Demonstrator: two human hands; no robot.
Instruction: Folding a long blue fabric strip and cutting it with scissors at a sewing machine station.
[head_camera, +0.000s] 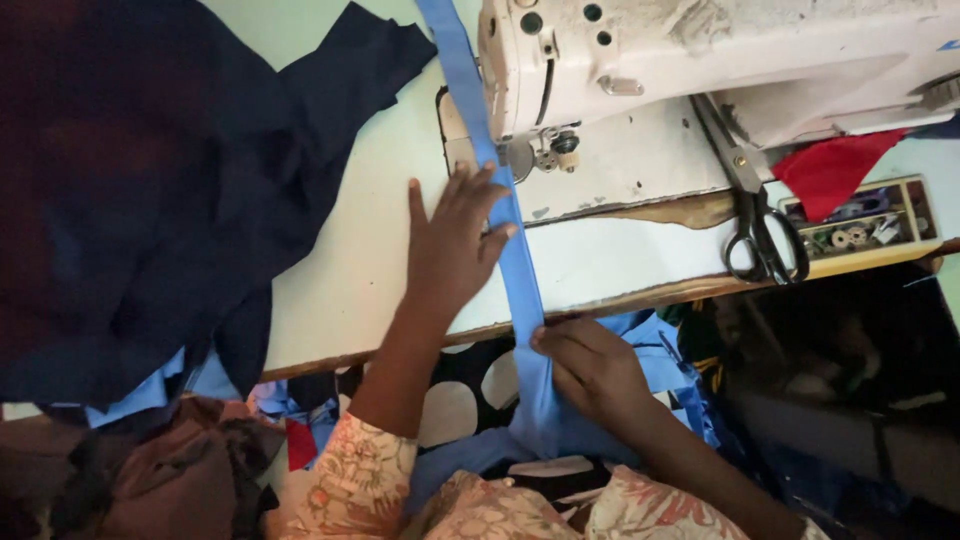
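Centrally, the worktable (340, 300), pale green with a worn wooden front edge, spans the head view. A large heap of dark navy cloth (150, 180) covers its left portion and hangs over the front edge. The off-white sewing machine (700, 60) stands at the upper right, its needle and presser foot (555, 150) positioned over a pale bed plate.

A long blue fabric strip (520, 270) runs from the top of the view, passes just left of the machine head and beside the presser foot, crosses the table and drops over the front edge into the person's lap, where more blue fabric is gathered.

The left hand (450, 245) lies flat on the table, palm down, fingers spread and extended. Its fingertips rest on or against the left edge of the strip, just in front of the presser foot. It presses rather than grips.

The right hand (590, 370) is below the table edge, fingers curled closed, pinching the strip between thumb and fingers where it hangs off the table.

Black-handled scissors (760, 220) lie closed on the table to the right of the machine bed, well apart from both hands. Beside them sits a small tray (870, 225) holding bobbins and small parts. A piece of red cloth (835, 170) lies just above the tray, against the machine base.
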